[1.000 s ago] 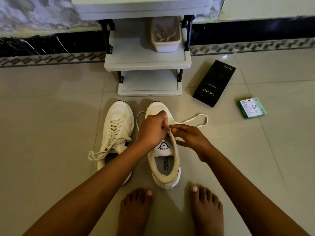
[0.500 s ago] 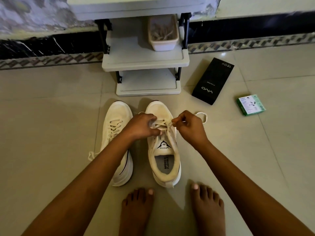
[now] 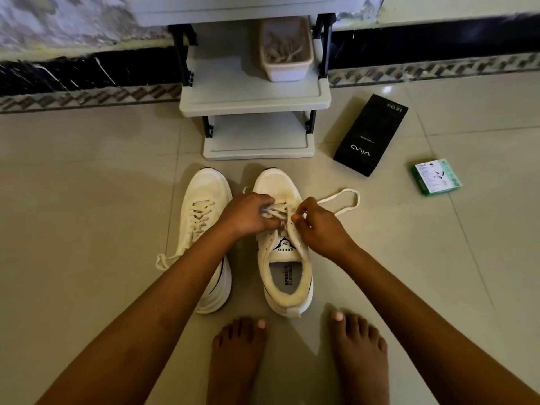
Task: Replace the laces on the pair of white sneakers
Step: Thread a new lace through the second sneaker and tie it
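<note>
Head view: hands (image 3: 248,214) on lace (image 3: 340,200)

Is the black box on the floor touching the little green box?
Apart. The head view shows a plain stretch of bare floor tile between the black box and the green box, which lies off to its right.

I see glossy, smooth floor tiles (image 3: 87,200) with a light glint near the black box (image 3: 369,135), which looks like matt cardboard. The green box (image 3: 435,177) reads as printed card, slight sheen. Both sneakers (image 3: 279,188) have a fine woven mesh toe, smooth synthetic side panels and a fuzzy cloth collar. The lace (image 3: 342,200) is flat woven cloth. The rack (image 3: 254,97) shelves look like matt grey plastic, with black posts. The tub (image 3: 286,68) is smooth pale plastic.
</note>
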A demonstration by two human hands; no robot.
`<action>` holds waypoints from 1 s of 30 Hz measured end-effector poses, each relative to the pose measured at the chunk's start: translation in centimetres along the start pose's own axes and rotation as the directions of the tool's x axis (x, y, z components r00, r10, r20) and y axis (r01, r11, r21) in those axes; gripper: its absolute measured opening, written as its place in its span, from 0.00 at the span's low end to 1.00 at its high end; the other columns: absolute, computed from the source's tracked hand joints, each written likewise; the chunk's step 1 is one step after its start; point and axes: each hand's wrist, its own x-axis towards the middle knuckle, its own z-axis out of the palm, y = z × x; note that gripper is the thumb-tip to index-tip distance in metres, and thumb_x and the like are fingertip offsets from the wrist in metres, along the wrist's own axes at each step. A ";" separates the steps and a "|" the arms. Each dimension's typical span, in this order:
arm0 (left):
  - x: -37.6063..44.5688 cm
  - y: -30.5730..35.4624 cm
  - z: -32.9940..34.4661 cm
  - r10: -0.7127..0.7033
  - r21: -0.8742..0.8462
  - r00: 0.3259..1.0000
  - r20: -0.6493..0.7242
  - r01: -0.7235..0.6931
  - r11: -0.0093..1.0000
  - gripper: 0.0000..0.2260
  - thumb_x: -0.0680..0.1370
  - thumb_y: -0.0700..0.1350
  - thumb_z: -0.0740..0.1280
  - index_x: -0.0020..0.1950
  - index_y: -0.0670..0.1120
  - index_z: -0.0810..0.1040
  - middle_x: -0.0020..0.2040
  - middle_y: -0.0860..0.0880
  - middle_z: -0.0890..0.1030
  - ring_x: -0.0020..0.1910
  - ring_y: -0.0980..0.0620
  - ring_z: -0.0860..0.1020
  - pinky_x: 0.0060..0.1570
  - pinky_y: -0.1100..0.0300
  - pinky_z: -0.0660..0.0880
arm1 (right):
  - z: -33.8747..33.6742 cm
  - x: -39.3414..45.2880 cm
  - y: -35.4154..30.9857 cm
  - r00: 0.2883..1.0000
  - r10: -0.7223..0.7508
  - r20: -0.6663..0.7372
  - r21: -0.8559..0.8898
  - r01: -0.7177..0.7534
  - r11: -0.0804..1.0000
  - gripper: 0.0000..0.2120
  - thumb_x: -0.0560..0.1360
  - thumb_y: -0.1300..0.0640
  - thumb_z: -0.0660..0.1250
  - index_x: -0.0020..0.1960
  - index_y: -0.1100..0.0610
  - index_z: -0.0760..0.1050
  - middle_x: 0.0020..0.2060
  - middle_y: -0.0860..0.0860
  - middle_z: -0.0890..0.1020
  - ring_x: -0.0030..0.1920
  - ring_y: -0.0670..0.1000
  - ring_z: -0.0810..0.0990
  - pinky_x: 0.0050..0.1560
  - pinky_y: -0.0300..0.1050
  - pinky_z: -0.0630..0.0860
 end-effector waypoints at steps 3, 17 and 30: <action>-0.1 0.0 0.0 0.005 -0.012 1.000 0.003 -0.005 1.000 0.28 0.71 0.53 0.73 0.69 0.47 0.72 0.67 0.46 0.74 0.65 0.47 0.73 0.63 0.56 0.69 | -0.7 0.5 0.1 0.998 -0.055 0.010 -0.135 0.056 0.989 0.09 0.79 0.58 0.61 0.54 0.63 0.73 0.49 0.59 0.76 0.49 0.58 0.75 0.43 0.43 0.66; -0.3 -0.2 0.6 0.002 0.072 1.000 0.028 -0.004 0.997 0.29 0.73 0.54 0.70 0.72 0.50 0.68 0.71 0.47 0.70 0.68 0.47 0.70 0.66 0.53 0.68 | -2.5 0.4 -1.5 1.000 0.021 0.024 0.087 -0.023 0.996 0.10 0.80 0.52 0.59 0.56 0.57 0.67 0.43 0.52 0.78 0.42 0.51 0.76 0.40 0.42 0.70; -0.4 -0.3 0.4 0.001 -0.013 1.000 0.022 0.000 1.000 0.29 0.71 0.53 0.72 0.70 0.49 0.70 0.70 0.48 0.72 0.67 0.48 0.71 0.67 0.53 0.67 | -8.3 0.2 -4.0 0.987 0.153 0.038 0.936 -0.089 0.339 0.09 0.81 0.55 0.54 0.45 0.55 0.69 0.36 0.51 0.76 0.37 0.49 0.76 0.45 0.44 0.76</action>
